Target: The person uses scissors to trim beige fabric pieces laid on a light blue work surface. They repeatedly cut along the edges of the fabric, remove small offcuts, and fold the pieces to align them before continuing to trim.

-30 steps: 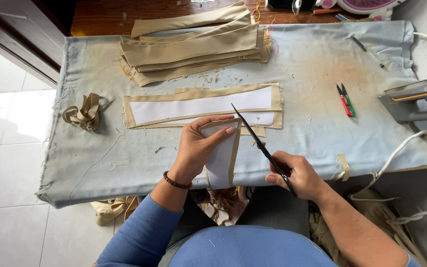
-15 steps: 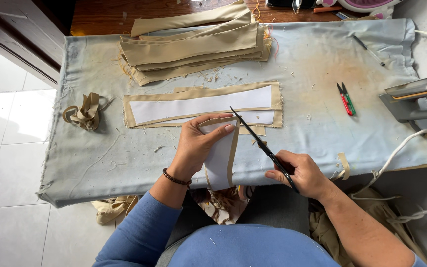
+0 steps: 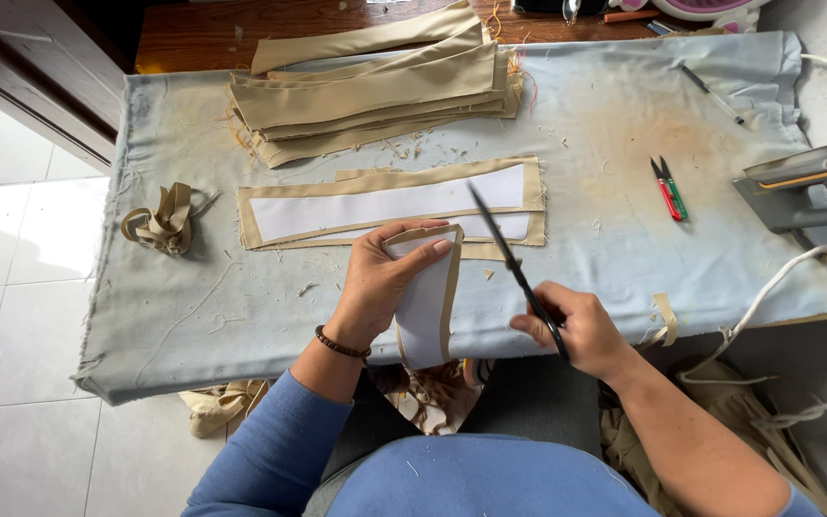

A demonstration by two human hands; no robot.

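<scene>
1. Left hand (image 3: 382, 282): closed on a tan fabric strip with white interfacing (image 3: 426, 299), thumb under, fingers spread over its upper end. The strip hangs off the near edge of the desk (image 3: 184, 316), upper end resting on the cloth.
2. Right hand (image 3: 576, 328): gripping black scissors (image 3: 517, 271) by the handles. Blades point away from the person, up and left, and look shut or nearly so; can't tell exactly.
3. Scissor tips sit over the right end of a long tan piece with a white interfacing panel (image 3: 390, 205), which lies flat across the desk just beyond the left hand.
4. Held strip and scissors: near each other, not touching.
5. Stack of folded tan fabric pieces (image 3: 375, 91) at the far side of the desk, well apart from both hands.
6. Desk is covered with a pale blue-grey cloth, stained orange toward the right, with threads and trimmings scattered on it.
7. Small knotted bundle of tan offcuts (image 3: 160, 218) at the left side.
8. Red-and-green thread snips (image 3: 669, 189) right of centre; a pen (image 3: 710, 94) further back.
9. Tan offcut strip (image 3: 665, 318) at the near edge, just right of the right hand.
10. White cord (image 3: 768, 297) trails off the right corner.
11. Person wears blue long sleeves and a dark bead bracelet (image 3: 340, 345) on the left wrist.
</scene>
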